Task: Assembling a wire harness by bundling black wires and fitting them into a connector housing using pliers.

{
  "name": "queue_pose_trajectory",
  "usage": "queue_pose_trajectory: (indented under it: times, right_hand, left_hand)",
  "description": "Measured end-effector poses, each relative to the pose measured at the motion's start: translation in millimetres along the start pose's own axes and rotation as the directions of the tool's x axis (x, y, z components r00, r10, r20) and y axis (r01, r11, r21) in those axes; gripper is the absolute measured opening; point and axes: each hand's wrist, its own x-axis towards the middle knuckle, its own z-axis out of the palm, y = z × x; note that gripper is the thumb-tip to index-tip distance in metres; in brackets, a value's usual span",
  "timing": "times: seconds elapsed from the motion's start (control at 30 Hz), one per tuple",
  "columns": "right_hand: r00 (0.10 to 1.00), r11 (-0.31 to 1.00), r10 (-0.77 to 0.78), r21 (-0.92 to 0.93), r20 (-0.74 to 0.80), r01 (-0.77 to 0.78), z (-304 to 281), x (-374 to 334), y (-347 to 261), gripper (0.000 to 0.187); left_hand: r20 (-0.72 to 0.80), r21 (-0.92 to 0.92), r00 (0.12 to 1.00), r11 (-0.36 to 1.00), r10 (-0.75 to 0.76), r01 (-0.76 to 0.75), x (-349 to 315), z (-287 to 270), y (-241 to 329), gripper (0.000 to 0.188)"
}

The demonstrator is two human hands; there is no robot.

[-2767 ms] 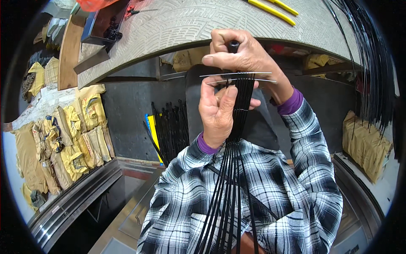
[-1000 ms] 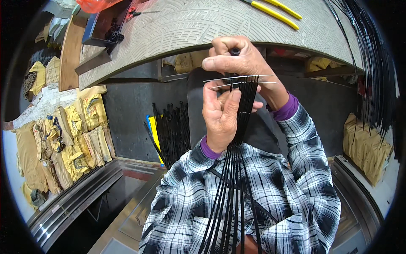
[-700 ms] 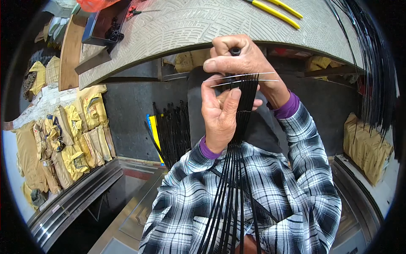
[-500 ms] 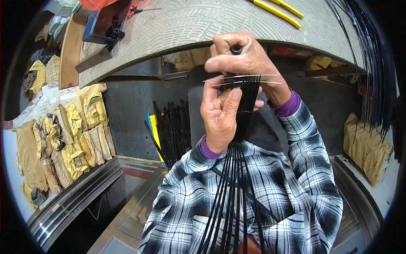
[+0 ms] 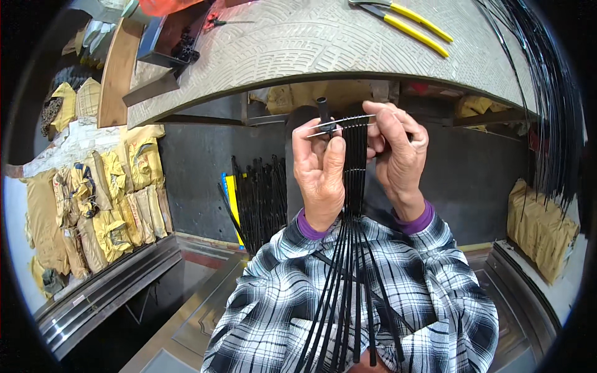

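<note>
A row of long thin black strips (image 5: 355, 171) hangs in front of my chest, their lower ends fanning out over the plaid shirt. Thin metal rods (image 5: 356, 118) cross the strips near the top. My left hand (image 5: 320, 177) is closed, pinching the rods' left end beside a black tube-like piece (image 5: 323, 109) that stands upright there. At the right end my right hand (image 5: 401, 155) is closed around the rods, its thumb and forefinger together beside the strips. A small dark round end shows at the right fingers; what it belongs to is hidden.
A textured worktable (image 5: 280, 53) lies ahead, bearing yellow-handled pliers (image 5: 416, 31), a red-handled tool (image 5: 214, 22) and a box of small black parts (image 5: 168, 37). More black strips hang at far right (image 5: 553, 93) and stand at left (image 5: 258, 199). Brown-yellow packages (image 5: 106, 199) line the left side.
My right hand has come down from above the strips to the rods' right end. The black piece it was gripping now stands at my left fingers, and the rods lie closer together.
</note>
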Motion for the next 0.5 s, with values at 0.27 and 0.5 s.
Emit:
queue_pose_trajectory:
  times: [0.27, 0.5]
  right_hand:
    - [0.999, 0.997, 0.004, -0.082, -0.05, -0.008, 4.0, -7.2, 1.1, 0.023]
    - [0.937, 0.934, -0.095, -0.294, 0.337, 0.201, -7.5, -5.8, 8.8, 0.046]
  left_hand:
    - [-0.004, -0.018, 1.0, 1.0, -0.015, 0.015, -5.3, -5.3, 7.5, 0.028]
    - [-0.01, 0.031, 0.999, 0.998, 0.049, -0.049, -4.9, -4.4, 13.6, 0.026]
